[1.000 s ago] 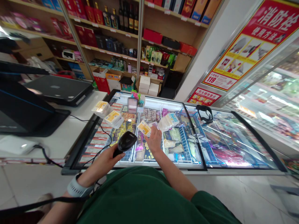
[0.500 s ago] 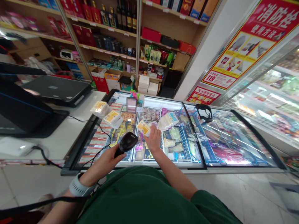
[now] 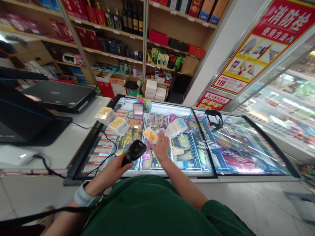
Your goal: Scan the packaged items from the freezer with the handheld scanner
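The left hand (image 3: 115, 170) is holding a scanner (image 3: 136, 150) in curled fingers. The right hand (image 3: 161, 147) is pinching a yellow pack (image 3: 150, 134) with its fingers.

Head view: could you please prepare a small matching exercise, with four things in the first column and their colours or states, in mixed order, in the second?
Things:
1. Left hand
2. Right hand
3. Watch band
4. Shirt

Colours or states:
A. Dark green
B. Touching a yellow-labelled pack
C. Pale grey-blue
D. Gripping a black scanner

Right pairs: 1-D, 2-B, 3-C, 4-A.
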Demonstrator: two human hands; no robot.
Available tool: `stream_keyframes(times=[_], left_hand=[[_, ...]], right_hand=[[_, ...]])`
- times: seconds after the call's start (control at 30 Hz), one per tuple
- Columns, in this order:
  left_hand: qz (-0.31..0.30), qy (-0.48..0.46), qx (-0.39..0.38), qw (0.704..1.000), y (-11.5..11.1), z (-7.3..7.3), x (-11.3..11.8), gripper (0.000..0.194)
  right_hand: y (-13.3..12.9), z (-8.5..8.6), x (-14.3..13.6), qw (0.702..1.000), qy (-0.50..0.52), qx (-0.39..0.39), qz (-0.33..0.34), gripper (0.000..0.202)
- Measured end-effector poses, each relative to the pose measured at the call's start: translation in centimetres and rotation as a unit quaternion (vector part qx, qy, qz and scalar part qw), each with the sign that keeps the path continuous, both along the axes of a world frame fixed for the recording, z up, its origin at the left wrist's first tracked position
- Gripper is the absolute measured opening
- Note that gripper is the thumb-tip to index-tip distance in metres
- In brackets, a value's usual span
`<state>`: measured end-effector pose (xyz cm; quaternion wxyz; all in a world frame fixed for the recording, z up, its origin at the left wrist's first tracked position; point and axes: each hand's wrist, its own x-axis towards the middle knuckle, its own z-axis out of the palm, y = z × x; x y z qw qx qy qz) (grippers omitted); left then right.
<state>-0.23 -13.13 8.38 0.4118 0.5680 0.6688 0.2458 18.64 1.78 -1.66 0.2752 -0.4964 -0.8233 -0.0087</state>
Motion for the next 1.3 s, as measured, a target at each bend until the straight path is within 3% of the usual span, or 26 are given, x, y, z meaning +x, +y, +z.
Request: stream_keyframes(times=[0.27,0.53,0.7,0.97,1.3], left_hand=[[0.007,-0.005,-0.012,1.000,0.1,0.1,0.1,0.041],[0.038,0.013,-0.013,0.999,-0.5,-0.2,-0.8,0.044],[0.043,0.030,-0.014,0.999,-1.0,-0.7,-1.4,0.045],[0.046,0.030,0.003,0.998,-1.3,-0.9,-1.9,0.041],[0.052,0.018,-0.001,0.998,-1.5,-1.5,-2.5,0.040]], right_hand=[[0.1,-0.3,0.0,1.000,0.013,-0.026,-0.012,0.058],[2.3,-3.2,1.9,0.962,0.103,-0.187,-0.168,0.058],[4.5,-3.9,2.9,0.933,0.105,-0.269,-0.216,0.058],[6.0,-4.2,3.0,0.922,0.085,-0.288,-0.243,0.058],[5.7,-4.0,2.7,0.929,0.058,-0.287,-0.226,0.068]])
